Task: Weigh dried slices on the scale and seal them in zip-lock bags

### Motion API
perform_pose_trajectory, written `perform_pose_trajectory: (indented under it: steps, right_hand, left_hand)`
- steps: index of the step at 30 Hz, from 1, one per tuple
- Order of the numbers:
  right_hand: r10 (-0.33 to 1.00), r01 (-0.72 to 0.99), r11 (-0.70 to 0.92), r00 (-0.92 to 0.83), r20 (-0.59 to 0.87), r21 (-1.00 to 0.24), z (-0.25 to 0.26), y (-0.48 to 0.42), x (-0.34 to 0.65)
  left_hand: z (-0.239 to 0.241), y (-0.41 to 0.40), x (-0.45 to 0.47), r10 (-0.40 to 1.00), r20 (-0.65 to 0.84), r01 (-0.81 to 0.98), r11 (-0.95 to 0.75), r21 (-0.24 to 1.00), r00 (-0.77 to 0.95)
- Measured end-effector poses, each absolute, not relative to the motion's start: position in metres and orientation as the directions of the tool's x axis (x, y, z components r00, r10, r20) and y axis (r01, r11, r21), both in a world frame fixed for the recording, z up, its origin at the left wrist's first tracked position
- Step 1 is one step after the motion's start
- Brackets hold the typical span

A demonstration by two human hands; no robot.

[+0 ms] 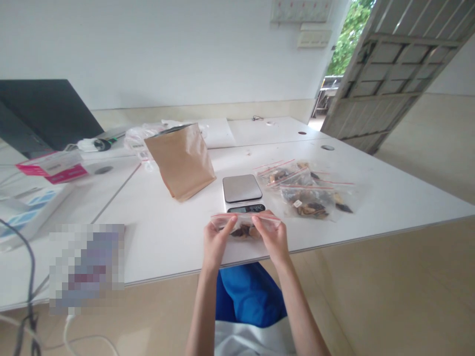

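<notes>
The small zip bag [245, 225] is held just in front of the kitchen scale [243, 193], at the near table [159, 237] edge. Its long axis, the red-striped seal, runs left to right, parallel to the scale's front edge. The left hand [215, 242] pinches the bag's left end; the right hand [272, 236] pinches the right end. Both hands are closed on the seal, equally near it. Dark pieces sit in the bag's lower part. Filled bags [308, 190] lie right of the scale. A brown paper pouch [181, 160] stands left of the scale, tilted.
</notes>
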State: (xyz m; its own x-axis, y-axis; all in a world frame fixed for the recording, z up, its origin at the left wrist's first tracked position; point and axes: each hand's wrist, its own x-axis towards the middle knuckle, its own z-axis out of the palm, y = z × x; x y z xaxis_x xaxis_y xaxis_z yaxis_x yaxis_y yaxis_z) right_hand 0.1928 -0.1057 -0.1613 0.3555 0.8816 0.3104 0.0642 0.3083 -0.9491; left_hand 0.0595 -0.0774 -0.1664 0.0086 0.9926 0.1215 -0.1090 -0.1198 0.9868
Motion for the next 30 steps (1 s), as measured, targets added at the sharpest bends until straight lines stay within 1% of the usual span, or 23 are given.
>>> perform_pose_trajectory:
  steps: [3, 7, 9, 11, 13, 15, 19, 22, 27, 30]
  right_hand:
    - [0.894, 0.051, 0.3, 0.332, 0.3, -0.953, -0.162, -0.104, 0.194]
    - [0.916, 0.023, 0.236, 0.327, 0.23, -0.971, -0.166, -0.104, 0.197]
    - [0.919, 0.043, 0.248, 0.306, 0.249, -0.968, -0.167, -0.105, 0.198]
    - [0.914, 0.092, 0.298, 0.259, 0.312, -0.95, -0.166, -0.105, 0.198]
    - [0.915, 0.115, 0.324, 0.212, 0.342, -0.939, -0.165, -0.104, 0.197]
    - [0.924, 0.102, 0.32, 0.186, 0.334, -0.942, -0.165, -0.104, 0.195]
    - [0.887, 0.132, 0.357, 0.264, 0.379, -0.925, -0.165, -0.104, 0.191]
    - [0.878, 0.144, 0.349, 0.295, 0.377, -0.926, -0.163, -0.106, 0.188]
    - [0.903, 0.072, 0.291, 0.308, 0.299, -0.954, -0.157, -0.109, 0.181]
    - [0.902, 0.062, 0.319, 0.287, 0.323, -0.946, -0.156, -0.107, 0.179]
  left_hand:
    - [-0.168, -0.077, 0.058, 0.994, 0.114, -0.118, -0.112, 0.987, 0.006]
    - [-0.166, -0.079, 0.058, 0.988, 0.127, -0.152, -0.113, 0.982, 0.089]
    - [-0.164, -0.08, 0.059, 0.985, 0.12, -0.165, -0.099, 0.981, 0.122]
    - [-0.163, -0.08, 0.061, 0.984, 0.12, -0.152, -0.1, 0.983, 0.132]
    - [-0.162, -0.08, 0.063, 0.986, 0.133, -0.113, -0.122, 0.986, 0.101]
    - [-0.162, -0.079, 0.065, 0.987, 0.153, -0.067, -0.15, 0.986, 0.052]
    - [-0.161, -0.08, 0.066, 0.979, 0.205, -0.018, -0.205, 0.979, 0.011]
    - [-0.162, -0.083, 0.065, 0.98, 0.196, -0.032, -0.196, 0.98, -0.02]
    - [-0.163, -0.085, 0.063, 0.979, 0.179, -0.084, -0.187, 0.979, -0.094]
    - [-0.162, -0.084, 0.061, 0.981, 0.188, -0.099, -0.193, 0.976, -0.053]
